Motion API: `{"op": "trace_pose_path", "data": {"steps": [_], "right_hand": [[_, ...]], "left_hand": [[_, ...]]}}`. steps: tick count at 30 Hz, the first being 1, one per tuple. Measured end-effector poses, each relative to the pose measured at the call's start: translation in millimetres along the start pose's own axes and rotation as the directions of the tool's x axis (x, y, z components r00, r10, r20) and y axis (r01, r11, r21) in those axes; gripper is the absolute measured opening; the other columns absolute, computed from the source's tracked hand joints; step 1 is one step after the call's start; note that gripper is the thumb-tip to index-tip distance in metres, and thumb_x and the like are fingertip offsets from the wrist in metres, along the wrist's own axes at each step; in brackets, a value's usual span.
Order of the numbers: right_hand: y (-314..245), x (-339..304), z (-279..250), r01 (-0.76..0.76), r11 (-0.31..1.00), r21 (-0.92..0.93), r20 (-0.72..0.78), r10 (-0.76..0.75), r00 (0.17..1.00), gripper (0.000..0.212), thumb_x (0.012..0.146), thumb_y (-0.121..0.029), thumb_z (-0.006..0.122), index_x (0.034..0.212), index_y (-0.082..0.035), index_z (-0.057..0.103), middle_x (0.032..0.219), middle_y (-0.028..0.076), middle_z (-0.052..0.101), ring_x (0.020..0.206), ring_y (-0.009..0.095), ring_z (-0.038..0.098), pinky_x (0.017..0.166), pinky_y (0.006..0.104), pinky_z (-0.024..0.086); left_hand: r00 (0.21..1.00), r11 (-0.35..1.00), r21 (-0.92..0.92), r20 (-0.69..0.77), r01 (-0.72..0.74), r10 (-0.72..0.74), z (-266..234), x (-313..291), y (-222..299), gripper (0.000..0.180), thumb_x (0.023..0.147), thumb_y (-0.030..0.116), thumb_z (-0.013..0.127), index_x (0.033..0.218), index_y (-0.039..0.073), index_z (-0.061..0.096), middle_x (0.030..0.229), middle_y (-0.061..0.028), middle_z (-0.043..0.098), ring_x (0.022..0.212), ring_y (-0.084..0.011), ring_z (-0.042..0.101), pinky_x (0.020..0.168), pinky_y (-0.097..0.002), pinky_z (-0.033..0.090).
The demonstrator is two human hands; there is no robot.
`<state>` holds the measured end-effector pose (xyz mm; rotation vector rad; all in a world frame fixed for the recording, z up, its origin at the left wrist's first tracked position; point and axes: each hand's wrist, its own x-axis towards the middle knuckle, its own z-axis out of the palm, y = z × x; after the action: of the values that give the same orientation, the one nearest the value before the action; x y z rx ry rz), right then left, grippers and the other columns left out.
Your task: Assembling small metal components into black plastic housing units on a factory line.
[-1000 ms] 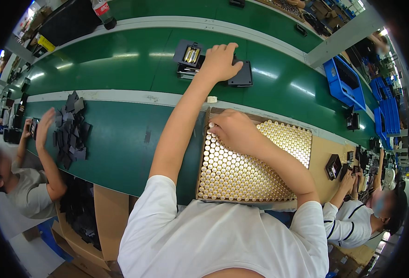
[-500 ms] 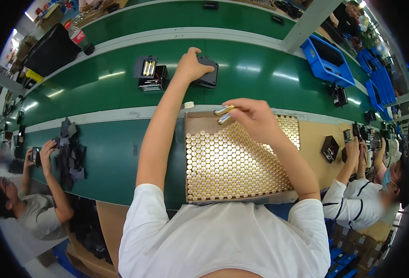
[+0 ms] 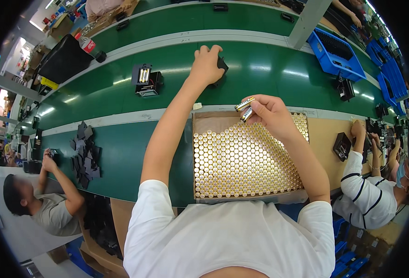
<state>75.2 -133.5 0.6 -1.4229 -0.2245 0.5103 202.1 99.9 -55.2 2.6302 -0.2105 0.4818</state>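
My left hand [image 3: 207, 67] reaches out over the green conveyor belt, its fingers curled round a small black plastic case [image 3: 221, 69]; the hand hides much of that case. Nearer to me, my right hand [image 3: 271, 115] pinches a couple of cylindrical batteries [image 3: 245, 109], gold and silver, between thumb and fingers. They are above the far edge of an open carton [image 3: 213, 119] packed with upright batteries [image 3: 241, 162]. Left of my left hand, another black case [image 3: 149, 85] stands on the belt with batteries showing in its tray [image 3: 144, 75].
A pile of dark flat pieces [image 3: 86, 155] lies on the bench at left, near a person at work. To the right are a blue bin [image 3: 336, 55], a metal post [image 3: 308, 23], a black box [image 3: 342, 146] and another person. A bottle [image 3: 91, 46] stands far left.
The black case under my left hand now looks tilted up, showing less of its flat face. My right hand has shifted right with the batteries. The whole view has moved slightly.
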Motion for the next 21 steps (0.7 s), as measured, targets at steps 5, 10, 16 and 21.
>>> {"op": "trace_pose_path", "data": {"steps": [5,10,16,21], "right_hand": [[-1.3,1.6,-4.4,0.007,0.999,0.052,-0.032,-0.005,0.999,0.025,0.108,-0.011,0.054,0.120,0.005,0.068,0.101,0.012,0.074,0.080,0.013,0.068,0.071,0.0226,0.059],[1.3,2.2,-8.8,0.006,0.996,0.091,-0.054,-0.001,0.999,0.025,0.107,-0.012,0.055,0.121,0.005,0.068,0.101,0.012,0.074,0.079,0.013,0.068,0.070,0.0225,0.058],[3.1,-2.6,-20.4,-0.002,0.995,0.099,-0.061,0.008,0.998,0.026,0.107,-0.013,0.056,0.121,0.005,0.068,0.101,0.012,0.074,0.079,0.012,0.068,0.070,0.0220,0.057],[1.6,-1.8,-22.0,0.022,0.996,0.089,-0.044,-0.018,0.999,0.025,0.106,-0.014,0.057,0.121,0.004,0.069,0.100,0.012,0.075,0.081,0.011,0.069,0.069,0.0212,0.057]], "left_hand": [[0.906,0.757,0.569,-0.048,-0.320,0.420,14.3,10.7,11.5,0.043,0.078,0.014,0.078,0.117,0.013,0.062,0.117,-0.0136,0.057,0.098,-0.0297,0.057,0.077,-0.0396,0.052],[0.782,0.605,0.603,0.050,-0.520,0.622,30.1,1.7,12.6,0.033,0.080,0.021,0.075,0.110,0.012,0.064,0.120,-0.0125,0.058,0.096,-0.0283,0.057,0.072,-0.0381,0.050],[0.675,0.607,0.329,0.153,-0.724,0.722,9.4,-6.4,16.2,0.029,0.082,0.024,0.072,0.108,0.011,0.065,0.123,-0.0132,0.059,0.095,-0.0303,0.060,0.075,-0.0392,0.051],[0.887,0.910,0.239,-0.243,-0.338,0.393,-1.2,7.7,-6.9,0.026,0.088,0.025,0.068,0.105,0.006,0.066,0.121,-0.0161,0.064,0.097,-0.0365,0.064,0.081,-0.0440,0.054]]}}
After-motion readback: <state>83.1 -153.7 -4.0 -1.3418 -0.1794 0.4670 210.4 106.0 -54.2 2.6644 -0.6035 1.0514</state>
